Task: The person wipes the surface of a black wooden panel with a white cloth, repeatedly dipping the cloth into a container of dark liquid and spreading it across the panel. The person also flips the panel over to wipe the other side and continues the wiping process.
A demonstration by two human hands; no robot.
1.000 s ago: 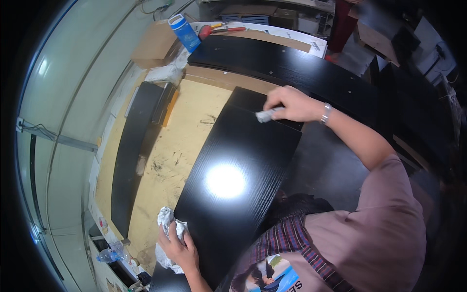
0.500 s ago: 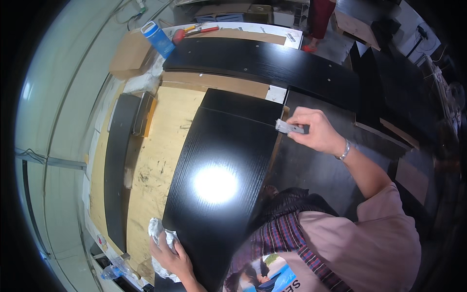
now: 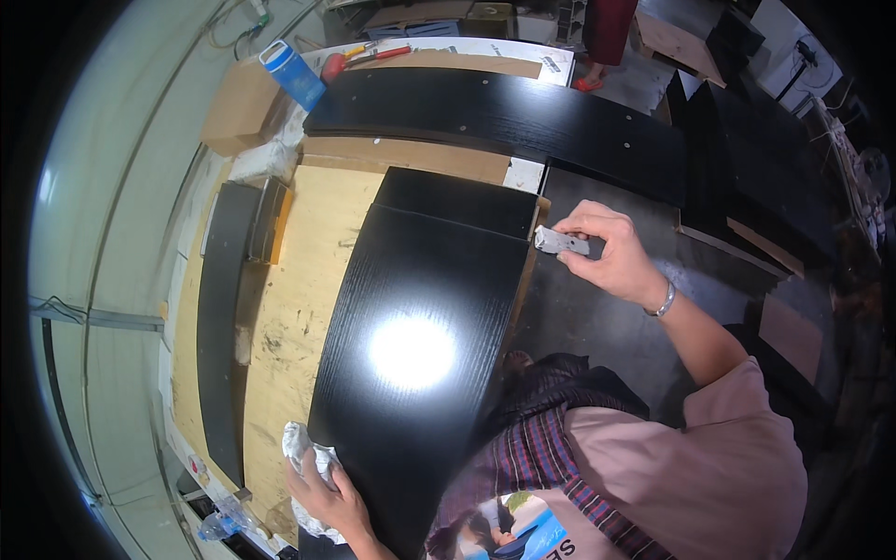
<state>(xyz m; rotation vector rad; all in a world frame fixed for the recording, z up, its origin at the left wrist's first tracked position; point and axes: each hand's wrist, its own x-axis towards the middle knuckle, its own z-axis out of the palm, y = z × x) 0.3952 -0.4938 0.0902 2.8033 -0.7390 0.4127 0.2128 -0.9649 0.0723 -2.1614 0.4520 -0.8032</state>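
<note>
A long black wood-grain panel [image 3: 392, 420] lies lengthwise in front of me, with another black panel [image 3: 457, 201] showing at its far end. My right hand [image 3: 612, 254] pinches a small grey-white block [image 3: 560, 242] with a dark hole in its side. It holds the block just off the panel's right edge, near the far end. By the near left edge of the panel, my left hand [image 3: 329, 502] is closed around a crumpled white cloth [image 3: 299, 448].
Across the back lies a stack of black boards [image 3: 420, 101]. A blue canister [image 3: 291, 77], a red-handled tool [image 3: 381, 57] and a cardboard box [image 3: 238, 107] stand at the far left. A narrow black board [image 3: 219, 327] rests on the yellowish tabletop [image 3: 303, 280]. Someone's legs [image 3: 609, 37] show behind.
My right hand and the block have shifted slightly right, away from the panel's edge. My left hand stays on the cloth. The view has moved a little.
</note>
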